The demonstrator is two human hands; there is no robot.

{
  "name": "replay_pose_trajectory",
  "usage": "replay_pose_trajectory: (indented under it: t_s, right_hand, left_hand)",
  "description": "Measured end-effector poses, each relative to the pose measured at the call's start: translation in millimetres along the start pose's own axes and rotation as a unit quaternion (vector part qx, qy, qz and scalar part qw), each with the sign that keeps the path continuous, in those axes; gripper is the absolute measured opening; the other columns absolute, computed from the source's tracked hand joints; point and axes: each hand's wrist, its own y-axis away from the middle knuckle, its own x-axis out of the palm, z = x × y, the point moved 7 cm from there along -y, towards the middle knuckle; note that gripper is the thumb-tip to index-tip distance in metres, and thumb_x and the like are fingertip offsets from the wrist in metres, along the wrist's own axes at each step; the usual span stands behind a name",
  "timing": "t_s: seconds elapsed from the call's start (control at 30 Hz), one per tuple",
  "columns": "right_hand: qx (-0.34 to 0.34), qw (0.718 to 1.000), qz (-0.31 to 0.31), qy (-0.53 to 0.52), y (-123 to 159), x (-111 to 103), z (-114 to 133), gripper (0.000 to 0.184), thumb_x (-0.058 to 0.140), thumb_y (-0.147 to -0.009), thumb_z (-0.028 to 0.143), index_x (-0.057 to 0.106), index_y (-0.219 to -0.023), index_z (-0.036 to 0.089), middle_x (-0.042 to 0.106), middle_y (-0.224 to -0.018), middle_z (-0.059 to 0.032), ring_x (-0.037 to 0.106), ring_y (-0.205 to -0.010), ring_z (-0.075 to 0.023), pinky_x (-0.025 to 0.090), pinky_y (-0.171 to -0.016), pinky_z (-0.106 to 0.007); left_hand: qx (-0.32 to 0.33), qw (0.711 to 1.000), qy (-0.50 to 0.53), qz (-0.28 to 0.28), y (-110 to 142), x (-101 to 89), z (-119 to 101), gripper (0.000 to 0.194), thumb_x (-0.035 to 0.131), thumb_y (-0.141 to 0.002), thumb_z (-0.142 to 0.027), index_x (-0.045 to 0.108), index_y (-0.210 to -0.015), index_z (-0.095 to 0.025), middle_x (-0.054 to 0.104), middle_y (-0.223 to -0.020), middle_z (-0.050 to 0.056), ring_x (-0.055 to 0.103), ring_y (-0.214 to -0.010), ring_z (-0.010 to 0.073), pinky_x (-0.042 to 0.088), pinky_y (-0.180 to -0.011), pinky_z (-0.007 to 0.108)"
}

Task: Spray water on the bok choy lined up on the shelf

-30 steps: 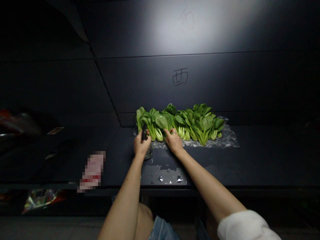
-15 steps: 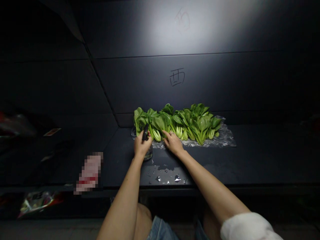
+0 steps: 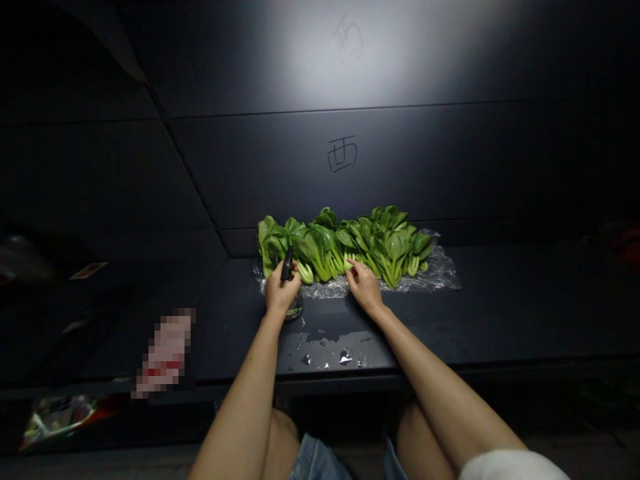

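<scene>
Your left hand [image 3: 283, 291] is wrapped around the spray bottle [image 3: 287, 264], while your right hand [image 3: 365, 289], its grip impossible to tell, reaches the leafy greens [image 3: 395, 245] near the shelf's [image 3: 425, 333] back edge, stalks pointing frontward.

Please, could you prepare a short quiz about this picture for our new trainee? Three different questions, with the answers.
1. Which hand holds the bottle with the black top?
a) left hand
b) right hand
c) both hands

2. True or false: the leafy greens lie partly over clear plastic film.

3. Fill in the gap: on the shelf, in front of the greens, there are drops of ____.

Key: 1 a; 2 true; 3 water
</scene>
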Motion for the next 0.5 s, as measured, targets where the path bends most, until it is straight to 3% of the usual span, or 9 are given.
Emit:
replay_pose_trajectory:
  t_s: [0.5]
  right_hand:
    - [0.037,0.995,-0.063,-0.067,10.7,-17.0,-22.4,0.038,0.044,-0.09,0.023,0.065,-0.12,0.014,0.072,-0.094,-0.0106,0.064,-0.081,-0.021,0.051,-0.08,-0.033]
  left_hand:
    - [0.007,0.997,0.071,0.037,5.5,21.5,-12.3,0.027,0.06,-0.072,-0.022,0.07,-0.096,-0.017,0.074,-0.091,0.005,0.069,-0.08,0.0187,0.056,-0.075,0.028]
